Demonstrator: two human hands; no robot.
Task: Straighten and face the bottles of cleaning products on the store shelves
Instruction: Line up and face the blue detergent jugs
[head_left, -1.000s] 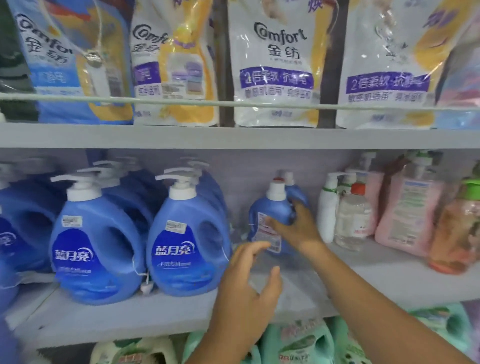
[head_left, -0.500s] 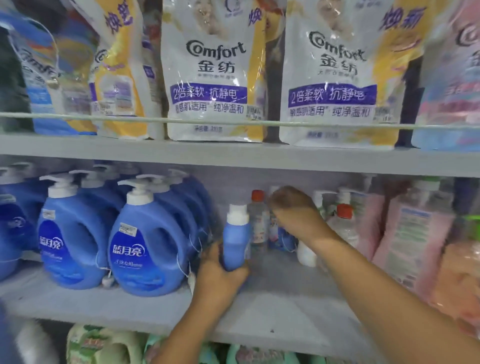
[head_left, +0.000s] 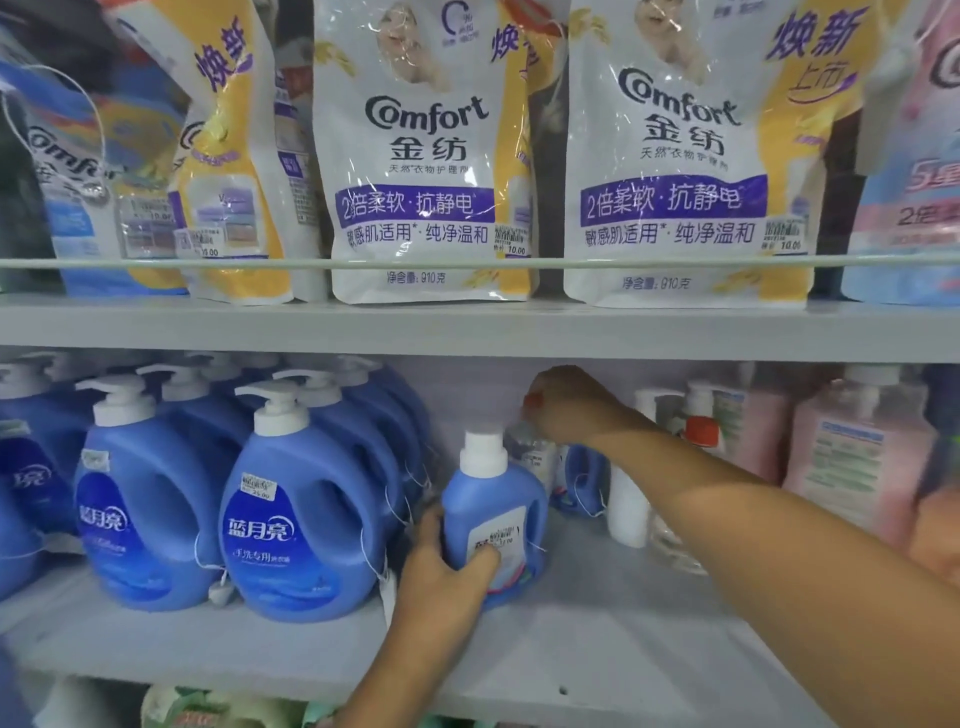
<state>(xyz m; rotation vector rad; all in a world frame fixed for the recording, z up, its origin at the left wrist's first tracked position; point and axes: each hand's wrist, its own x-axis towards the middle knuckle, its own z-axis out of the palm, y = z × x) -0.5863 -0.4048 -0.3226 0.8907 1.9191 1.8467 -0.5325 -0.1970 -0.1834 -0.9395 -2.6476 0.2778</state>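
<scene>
Left hand (head_left: 447, 574) raised from below at near centre, fingers and thumb curled in a grip, right arm stretched in from the near right, right hand (head_left: 569, 402) curled, reached far back

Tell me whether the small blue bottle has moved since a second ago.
Yes. The small blue bottle came forward and left, from beside the white bottle toward the big pump jugs, gripped by the left hand.

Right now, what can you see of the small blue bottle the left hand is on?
The small blue bottle looks like glossy plastic, with a white cap, a side handle and a white price sticker low on its front. It stands about upright on the grey shelf, right of the large pump bottles. The left hand grips its lower part, thumb across the sticker.
</scene>
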